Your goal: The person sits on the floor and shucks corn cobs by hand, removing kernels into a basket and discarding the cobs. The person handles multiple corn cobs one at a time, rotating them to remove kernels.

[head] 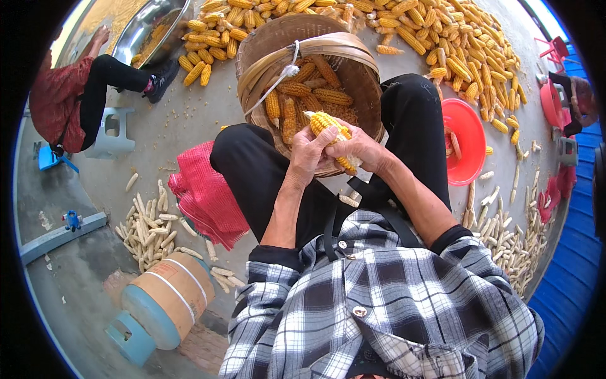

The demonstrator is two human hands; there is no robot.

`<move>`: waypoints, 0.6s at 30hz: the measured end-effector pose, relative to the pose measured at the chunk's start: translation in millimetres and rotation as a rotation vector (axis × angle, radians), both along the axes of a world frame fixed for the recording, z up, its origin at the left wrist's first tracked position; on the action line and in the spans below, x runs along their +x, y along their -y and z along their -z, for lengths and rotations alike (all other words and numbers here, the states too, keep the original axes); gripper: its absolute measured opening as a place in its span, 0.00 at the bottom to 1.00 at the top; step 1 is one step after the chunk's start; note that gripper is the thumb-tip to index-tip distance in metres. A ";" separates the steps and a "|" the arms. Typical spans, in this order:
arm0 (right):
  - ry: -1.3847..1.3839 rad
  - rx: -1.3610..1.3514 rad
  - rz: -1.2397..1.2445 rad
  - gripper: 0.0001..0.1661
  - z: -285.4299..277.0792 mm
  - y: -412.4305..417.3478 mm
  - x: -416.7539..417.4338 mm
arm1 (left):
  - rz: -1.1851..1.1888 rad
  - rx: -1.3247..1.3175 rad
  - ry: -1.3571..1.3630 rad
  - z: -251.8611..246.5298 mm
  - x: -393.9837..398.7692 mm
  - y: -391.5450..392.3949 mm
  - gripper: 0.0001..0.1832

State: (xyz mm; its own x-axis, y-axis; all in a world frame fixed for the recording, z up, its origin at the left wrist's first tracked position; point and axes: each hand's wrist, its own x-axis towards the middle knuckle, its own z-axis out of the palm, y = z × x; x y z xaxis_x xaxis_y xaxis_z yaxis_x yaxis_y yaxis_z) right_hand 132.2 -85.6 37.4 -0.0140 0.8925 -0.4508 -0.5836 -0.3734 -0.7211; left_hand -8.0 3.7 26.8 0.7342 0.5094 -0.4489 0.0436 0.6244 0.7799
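Between my knees, over the near rim of a woven bamboo basket [265, 38], both hands grip one ear of dried corn [321, 121]. Yellow kernels cover much of the ear, and a pale stripe of bare cob shows along its side. My left hand [305, 149] holds it from the left, thumb lying on the kernels. From the other side my right hand [362, 147] wraps the ear's lower part, its thumb pressed near the bare stripe. Inside the basket lie several darker corn ears [334, 96] and loose kernels. A white cord [290, 70] is knotted on the basket's handle.
Heaped corn ears [459, 57] spread beyond the basket. A red plastic basin [466, 161] stands right of my knee; stripped cobs [147, 232] lie on both sides. At left are a red mesh sack [210, 189], a gas cylinder [161, 303] and a seated person [66, 104] beside a metal basin [123, 38].
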 end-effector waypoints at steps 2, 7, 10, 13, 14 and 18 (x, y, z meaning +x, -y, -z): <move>-0.070 -0.033 -0.021 0.48 3.9 0.1 0.7 | 0.003 0.007 0.002 1.0 -0.7 0.5 0.17; 0.281 0.098 0.002 0.49 3.8 -1.2 0.5 | -0.064 0.010 0.048 -5.4 4.3 8.5 0.13; 0.604 0.144 -0.034 0.56 12.8 -0.9 -0.2 | 0.021 -0.107 -0.057 5.9 0.2 3.1 0.10; 0.817 0.057 -0.076 0.55 15.0 -0.7 -5.0 | 0.026 -0.088 -0.148 14.8 4.4 2.8 0.10; 0.855 0.015 -0.100 0.54 14.0 -0.7 -6.1 | 0.025 -0.090 -0.175 17.0 4.6 3.2 0.09; 0.902 -0.069 -0.138 0.54 17.6 -3.8 -11.3 | -0.156 0.117 -0.303 47.9 10.4 11.3 0.09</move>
